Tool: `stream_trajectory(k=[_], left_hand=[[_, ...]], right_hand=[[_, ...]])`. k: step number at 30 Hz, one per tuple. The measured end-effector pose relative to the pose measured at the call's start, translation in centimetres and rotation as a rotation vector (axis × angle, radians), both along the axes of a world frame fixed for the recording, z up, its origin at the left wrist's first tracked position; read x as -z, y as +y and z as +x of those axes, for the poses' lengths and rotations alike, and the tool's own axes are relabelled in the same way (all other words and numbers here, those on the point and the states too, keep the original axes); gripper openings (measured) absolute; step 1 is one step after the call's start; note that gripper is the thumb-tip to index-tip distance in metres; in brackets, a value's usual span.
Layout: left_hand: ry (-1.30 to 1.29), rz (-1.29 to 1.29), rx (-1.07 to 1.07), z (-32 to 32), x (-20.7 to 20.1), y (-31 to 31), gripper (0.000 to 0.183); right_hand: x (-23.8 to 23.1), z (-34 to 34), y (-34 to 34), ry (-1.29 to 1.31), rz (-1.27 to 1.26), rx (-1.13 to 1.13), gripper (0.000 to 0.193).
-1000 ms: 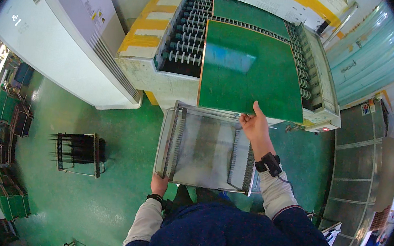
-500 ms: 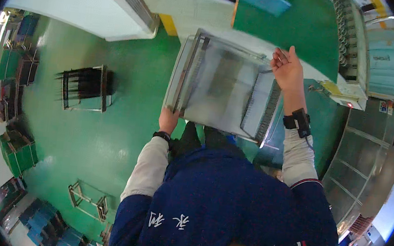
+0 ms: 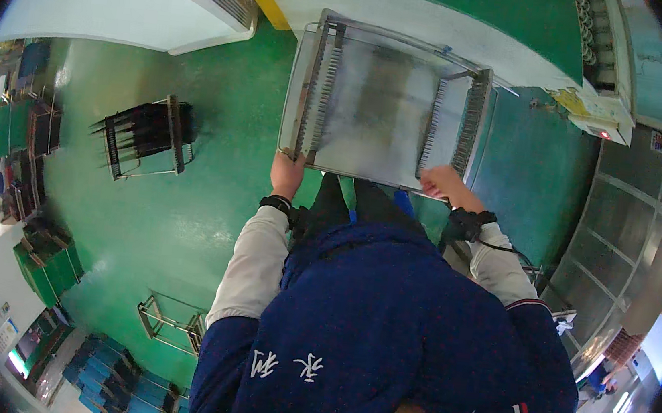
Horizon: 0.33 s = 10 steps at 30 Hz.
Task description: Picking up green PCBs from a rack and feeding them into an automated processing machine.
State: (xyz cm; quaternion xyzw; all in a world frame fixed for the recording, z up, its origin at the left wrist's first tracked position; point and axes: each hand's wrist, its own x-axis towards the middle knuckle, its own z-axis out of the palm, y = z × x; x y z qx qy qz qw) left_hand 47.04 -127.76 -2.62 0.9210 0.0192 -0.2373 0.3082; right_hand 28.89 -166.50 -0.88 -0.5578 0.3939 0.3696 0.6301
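A metal slotted rack (image 3: pixel 308 95) with toothed rails along its left and right sides stands in front of me. Between the rails lies a flat grey metal surface (image 3: pixel 378 107). My left hand (image 3: pixel 286 176) is closed around the rack's near left corner. At the near right corner, my right hand (image 3: pixel 448 185) has its fingers curled over the rack's near edge. The undersides of both grips are hidden. Black bands with a small device sit on my wrists.
Beyond the rack runs a pale machine with a green top (image 3: pixel 488 13) and a row of rollers at its right. Another rack (image 3: pixel 145 134) holding dark boards stands on the green floor at left. A bare metal frame (image 3: pixel 171 323) is lower left. A metal-framed panel (image 3: pixel 615 228) stands right.
My right hand has come down from its raised place by the far right side to the rack's near edge and closed there. My left hand stays on the near left corner.
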Motion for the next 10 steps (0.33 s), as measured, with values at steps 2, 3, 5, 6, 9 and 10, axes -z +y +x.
stream_trajectory(k=[2,3,5,6,9,10], left_hand=[[0.044,0.046,0.004,0.4,-0.2,-0.2,0.032],[0.030,0.044,-0.005,0.1,-0.3,-0.3,0.032],[-0.004,0.046,-0.021,0.1,-1.2,-0.5,0.031],[0.000,0.033,-0.020,0.2,-1.3,-0.5,0.031],[0.028,0.025,-0.009,0.3,-0.9,-0.3,0.030],[0.046,0.046,-0.003,0.3,-1.2,-0.5,0.030]], right_hand=[[0.2,-1.5,0.1,0.132,0.039,-0.023,0.043],[-0.1,-3.0,0.3,0.181,-0.014,0.003,0.045],[-3.1,-3.4,1.8,0.219,-0.082,0.050,0.050],[-3.8,-3.4,2.4,0.216,-0.095,0.045,0.052],[-3.2,-4.6,3.0,0.211,-0.038,0.054,0.060],[-1.0,-5.5,2.7,0.212,0.048,0.072,0.062]])
